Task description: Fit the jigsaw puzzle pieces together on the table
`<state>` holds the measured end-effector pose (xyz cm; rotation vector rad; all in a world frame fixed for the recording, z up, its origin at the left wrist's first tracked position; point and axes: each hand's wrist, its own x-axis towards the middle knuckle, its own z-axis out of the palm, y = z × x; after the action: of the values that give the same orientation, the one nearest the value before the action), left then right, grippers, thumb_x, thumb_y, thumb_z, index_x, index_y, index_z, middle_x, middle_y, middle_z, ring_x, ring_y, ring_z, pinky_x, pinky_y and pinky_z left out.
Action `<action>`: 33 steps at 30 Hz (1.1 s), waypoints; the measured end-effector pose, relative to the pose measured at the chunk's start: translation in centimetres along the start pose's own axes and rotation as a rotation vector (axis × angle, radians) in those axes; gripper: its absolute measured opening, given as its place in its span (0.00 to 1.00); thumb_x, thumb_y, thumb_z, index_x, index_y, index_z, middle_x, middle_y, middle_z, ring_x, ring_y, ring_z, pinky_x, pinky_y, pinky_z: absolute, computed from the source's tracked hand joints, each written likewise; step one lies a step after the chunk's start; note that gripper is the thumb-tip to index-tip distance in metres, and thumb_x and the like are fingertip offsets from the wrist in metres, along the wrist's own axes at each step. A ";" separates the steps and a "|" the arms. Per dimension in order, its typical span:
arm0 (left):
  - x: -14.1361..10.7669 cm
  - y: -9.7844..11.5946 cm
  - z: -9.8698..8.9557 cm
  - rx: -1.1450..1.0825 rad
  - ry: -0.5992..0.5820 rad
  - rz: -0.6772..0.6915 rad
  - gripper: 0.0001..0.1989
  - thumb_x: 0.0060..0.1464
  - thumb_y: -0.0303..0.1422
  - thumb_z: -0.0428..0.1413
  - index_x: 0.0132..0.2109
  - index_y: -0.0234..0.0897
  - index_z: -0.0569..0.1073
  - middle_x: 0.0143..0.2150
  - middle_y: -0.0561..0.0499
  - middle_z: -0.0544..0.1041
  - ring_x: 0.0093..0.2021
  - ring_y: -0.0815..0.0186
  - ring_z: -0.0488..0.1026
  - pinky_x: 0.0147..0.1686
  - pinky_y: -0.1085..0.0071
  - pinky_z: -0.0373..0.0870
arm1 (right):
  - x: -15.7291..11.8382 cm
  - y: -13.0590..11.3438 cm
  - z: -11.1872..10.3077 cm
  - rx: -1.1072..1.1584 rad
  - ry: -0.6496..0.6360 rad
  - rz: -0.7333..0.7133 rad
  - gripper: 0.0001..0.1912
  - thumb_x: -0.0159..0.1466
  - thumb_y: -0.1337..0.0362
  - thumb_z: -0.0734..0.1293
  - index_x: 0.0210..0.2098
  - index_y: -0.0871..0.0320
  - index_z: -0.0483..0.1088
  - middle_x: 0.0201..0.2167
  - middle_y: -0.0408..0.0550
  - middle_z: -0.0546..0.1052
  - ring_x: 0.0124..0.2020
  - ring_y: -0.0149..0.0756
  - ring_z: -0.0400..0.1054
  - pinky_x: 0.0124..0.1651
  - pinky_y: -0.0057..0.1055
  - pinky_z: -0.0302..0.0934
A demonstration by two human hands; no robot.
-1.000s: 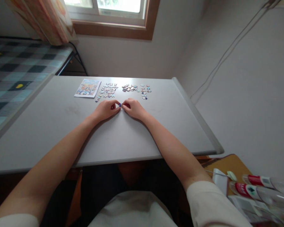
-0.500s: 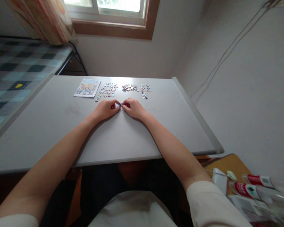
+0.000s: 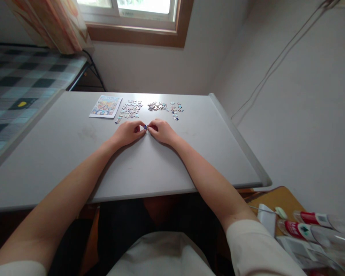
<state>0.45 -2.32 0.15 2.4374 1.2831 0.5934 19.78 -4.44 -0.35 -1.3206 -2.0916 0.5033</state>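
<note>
My left hand [image 3: 129, 132] and my right hand [image 3: 162, 130] meet at the middle of the table, both closed in a pinch. Between their fingertips is a small dark blue jigsaw piece [image 3: 145, 127]; whether it is one piece or two joined ones is too small to tell. Just beyond my left hand lie rows of loose jigsaw pieces [image 3: 132, 109]. A heaped pile of pieces [image 3: 157, 106] sits behind my hands, and a smaller group of pieces [image 3: 175, 109] lies to its right. Left of the rows rests a printed picture sheet [image 3: 105, 107].
The white table [image 3: 132, 168] has a raised rim on its right side. At the lower right, plastic bottles [image 3: 297, 230] and a white box lie on a wooden stool [image 3: 283, 196]. A bed with a checked cover [image 3: 31, 82] stands at the left, under a curtain [image 3: 50, 25].
Hardly anything differs. Both hands keep their pinch at the same spot, and the view has shifted very slightly.
</note>
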 end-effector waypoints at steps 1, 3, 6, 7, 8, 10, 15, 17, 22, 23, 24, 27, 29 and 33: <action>0.0 0.0 0.0 -0.001 0.002 0.001 0.18 0.54 0.43 0.53 0.42 0.36 0.78 0.25 0.53 0.73 0.25 0.70 0.65 0.27 0.74 0.56 | 0.0 0.0 0.0 0.002 0.001 -0.002 0.11 0.63 0.64 0.61 0.35 0.61 0.74 0.31 0.45 0.70 0.31 0.29 0.61 0.38 0.27 0.55; 0.0 0.0 0.0 -0.002 0.002 0.001 0.18 0.54 0.43 0.53 0.42 0.36 0.78 0.25 0.53 0.73 0.25 0.70 0.65 0.27 0.74 0.56 | 0.0 0.0 0.1 0.004 0.001 -0.001 0.11 0.63 0.64 0.61 0.35 0.61 0.74 0.30 0.45 0.69 0.31 0.29 0.61 0.38 0.27 0.55; 0.0 0.2 -0.1 -0.004 0.000 -0.005 0.17 0.53 0.43 0.54 0.42 0.36 0.78 0.25 0.53 0.73 0.25 0.70 0.65 0.27 0.74 0.56 | 0.0 0.0 0.0 0.004 -0.001 0.003 0.11 0.63 0.64 0.61 0.35 0.61 0.74 0.30 0.45 0.70 0.31 0.29 0.61 0.38 0.27 0.55; 0.0 0.2 -0.1 -0.004 -0.002 -0.007 0.17 0.53 0.43 0.54 0.42 0.35 0.78 0.25 0.53 0.73 0.25 0.70 0.65 0.27 0.74 0.56 | 0.0 0.0 0.0 0.004 -0.002 0.004 0.11 0.63 0.64 0.61 0.35 0.61 0.74 0.30 0.45 0.70 0.31 0.29 0.61 0.38 0.27 0.55; 0.0 0.3 -0.1 -0.005 -0.004 -0.007 0.17 0.53 0.43 0.54 0.42 0.35 0.78 0.25 0.52 0.73 0.25 0.70 0.65 0.27 0.74 0.56 | 0.0 0.0 0.0 0.003 -0.002 0.005 0.11 0.63 0.64 0.61 0.35 0.61 0.74 0.30 0.45 0.70 0.31 0.29 0.61 0.38 0.27 0.55; 0.0 0.3 -0.1 -0.004 -0.005 -0.004 0.17 0.53 0.43 0.53 0.42 0.35 0.78 0.25 0.52 0.73 0.25 0.69 0.65 0.27 0.74 0.57 | 0.0 -0.1 0.0 -0.002 -0.004 0.007 0.11 0.63 0.64 0.61 0.35 0.61 0.74 0.31 0.45 0.70 0.31 0.29 0.62 0.38 0.27 0.55; 0.1 0.1 -0.1 0.003 0.009 0.010 0.17 0.53 0.43 0.54 0.41 0.35 0.78 0.24 0.52 0.73 0.24 0.70 0.65 0.27 0.74 0.56 | 0.1 0.0 0.0 -0.014 -0.013 0.013 0.11 0.63 0.64 0.61 0.36 0.62 0.74 0.31 0.46 0.70 0.32 0.30 0.62 0.39 0.27 0.55; 0.1 0.1 -0.1 0.004 0.009 0.009 0.17 0.53 0.43 0.54 0.41 0.35 0.78 0.24 0.52 0.73 0.24 0.70 0.65 0.26 0.74 0.56 | 0.1 0.0 0.0 -0.020 -0.013 0.013 0.11 0.63 0.64 0.61 0.36 0.62 0.74 0.31 0.46 0.69 0.32 0.30 0.61 0.39 0.27 0.55; 0.0 0.0 0.0 0.015 0.017 0.006 0.18 0.53 0.43 0.54 0.42 0.35 0.78 0.25 0.52 0.73 0.25 0.70 0.65 0.27 0.74 0.56 | 0.1 -0.1 0.0 -0.019 -0.012 0.006 0.12 0.64 0.64 0.61 0.36 0.62 0.74 0.32 0.46 0.70 0.32 0.30 0.61 0.40 0.28 0.55; 0.0 -0.1 0.0 0.016 0.019 0.005 0.18 0.53 0.43 0.54 0.42 0.35 0.78 0.25 0.52 0.73 0.25 0.70 0.65 0.27 0.74 0.56 | 0.0 -0.1 0.0 -0.018 -0.014 0.005 0.12 0.64 0.64 0.61 0.36 0.63 0.74 0.32 0.46 0.70 0.32 0.30 0.61 0.40 0.28 0.55; 0.1 -0.1 0.0 0.016 0.021 0.004 0.18 0.53 0.44 0.54 0.42 0.35 0.78 0.25 0.52 0.74 0.25 0.70 0.65 0.27 0.74 0.57 | 0.0 -0.2 -0.1 -0.016 -0.016 0.004 0.12 0.64 0.64 0.61 0.36 0.63 0.74 0.32 0.47 0.70 0.32 0.30 0.61 0.40 0.28 0.55; 0.1 -0.1 0.0 0.012 0.020 0.006 0.18 0.52 0.44 0.53 0.42 0.35 0.78 0.25 0.52 0.74 0.25 0.69 0.65 0.27 0.74 0.58 | 0.0 -0.4 -0.2 -0.012 -0.018 0.008 0.12 0.63 0.65 0.61 0.36 0.63 0.74 0.32 0.47 0.70 0.32 0.30 0.61 0.40 0.28 0.55; 0.1 0.0 0.0 0.008 0.015 0.004 0.19 0.52 0.44 0.53 0.42 0.35 0.78 0.25 0.51 0.74 0.25 0.69 0.65 0.28 0.74 0.58 | 0.0 -0.4 -0.3 -0.013 -0.023 0.014 0.11 0.63 0.65 0.61 0.36 0.64 0.74 0.32 0.47 0.70 0.32 0.30 0.61 0.40 0.28 0.54; 0.0 0.3 -0.2 0.007 0.012 -0.002 0.18 0.53 0.43 0.54 0.41 0.34 0.78 0.25 0.51 0.74 0.25 0.69 0.65 0.29 0.74 0.59 | 0.1 -0.5 -0.3 -0.016 -0.038 0.022 0.12 0.64 0.65 0.60 0.37 0.64 0.74 0.33 0.47 0.70 0.33 0.31 0.60 0.41 0.28 0.54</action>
<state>0.58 -2.42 0.42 2.4415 1.2950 0.6044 19.62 -4.59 0.16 -1.3548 -2.1181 0.5265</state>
